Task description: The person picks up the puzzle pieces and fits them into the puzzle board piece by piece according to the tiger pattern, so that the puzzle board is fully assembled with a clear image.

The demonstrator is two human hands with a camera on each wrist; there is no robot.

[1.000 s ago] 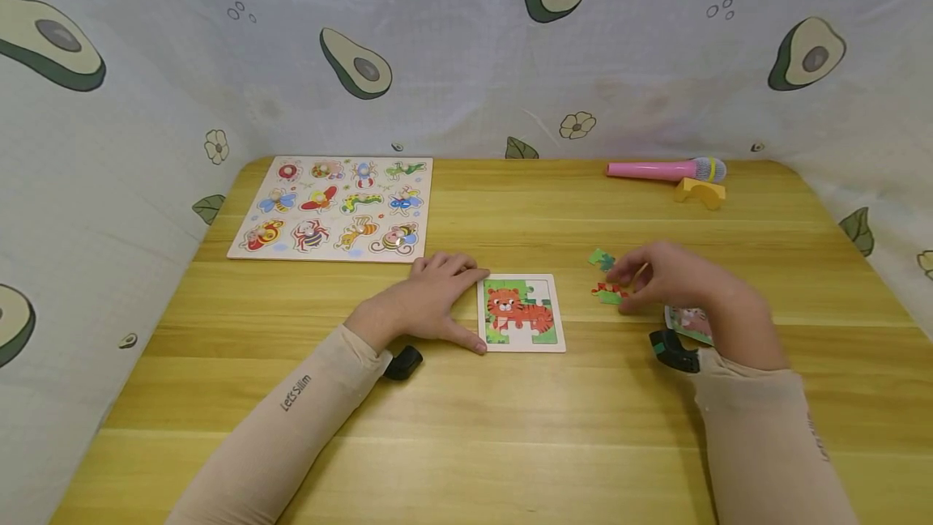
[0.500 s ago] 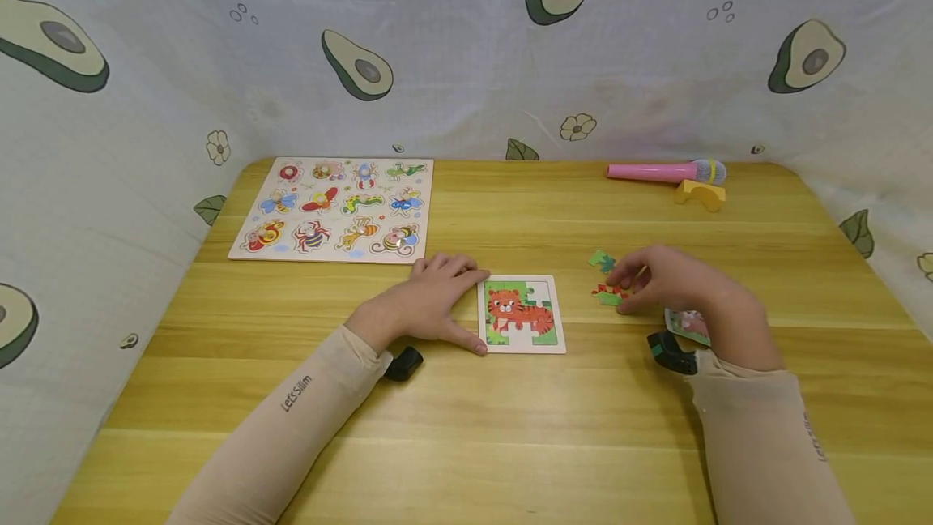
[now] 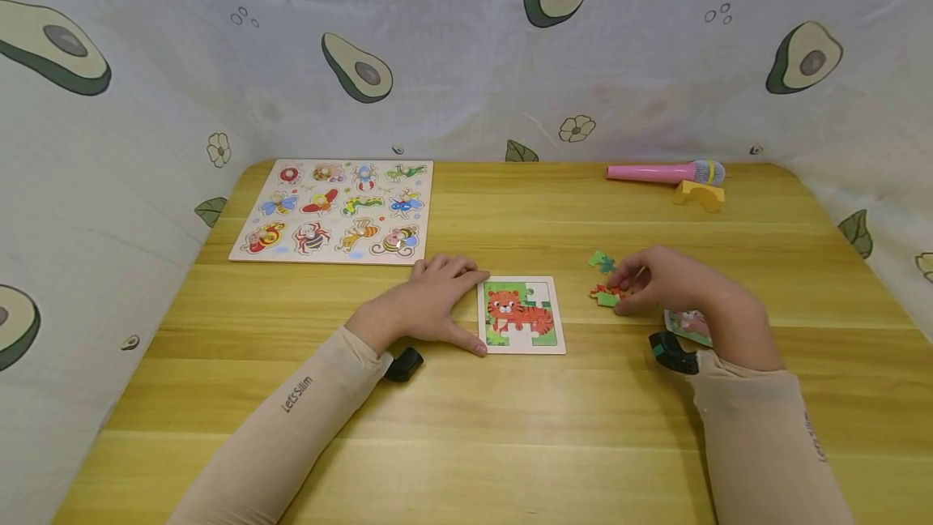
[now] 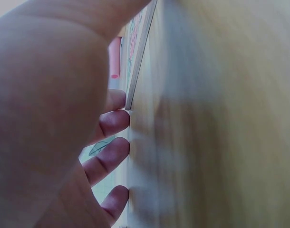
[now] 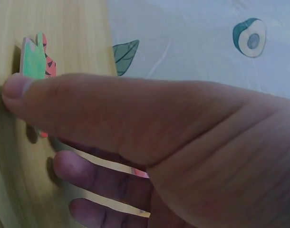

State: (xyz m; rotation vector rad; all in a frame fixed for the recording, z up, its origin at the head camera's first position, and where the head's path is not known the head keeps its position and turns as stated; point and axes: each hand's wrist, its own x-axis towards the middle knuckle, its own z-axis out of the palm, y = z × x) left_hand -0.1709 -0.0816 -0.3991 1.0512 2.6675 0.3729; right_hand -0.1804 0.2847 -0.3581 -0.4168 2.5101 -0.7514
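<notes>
My left hand (image 3: 430,306) lies spread on the table, index fingertip at the upper left corner of a small tiger jigsaw board (image 3: 559,330) and thumb at its lower left corner. The board's bare white gaps show at top right and bottom centre. In the left wrist view, the board's edge (image 4: 141,61) runs beside the fingertips. Over to the right, my right hand (image 3: 670,278) pinches a green and red jigsaw piece (image 3: 607,299) between thumb and fingers. The right wrist view shows the thumb against this jigsaw piece (image 5: 33,64), partly hiding it. A second, green jigsaw piece (image 3: 601,260) lies just behind.
A wooden insect peg puzzle (image 3: 331,221) lies at the back left. At the back right are a pink toy microphone (image 3: 656,174) and a yellow arched block (image 3: 701,195). Another picture puzzle (image 3: 688,325) is partly under my right wrist. A patterned cloth (image 3: 466,63) hangs behind.
The piece at my right fingertips has shifted and turned slightly, a little to the left. My left hand and the tiger board have stayed in place.
</notes>
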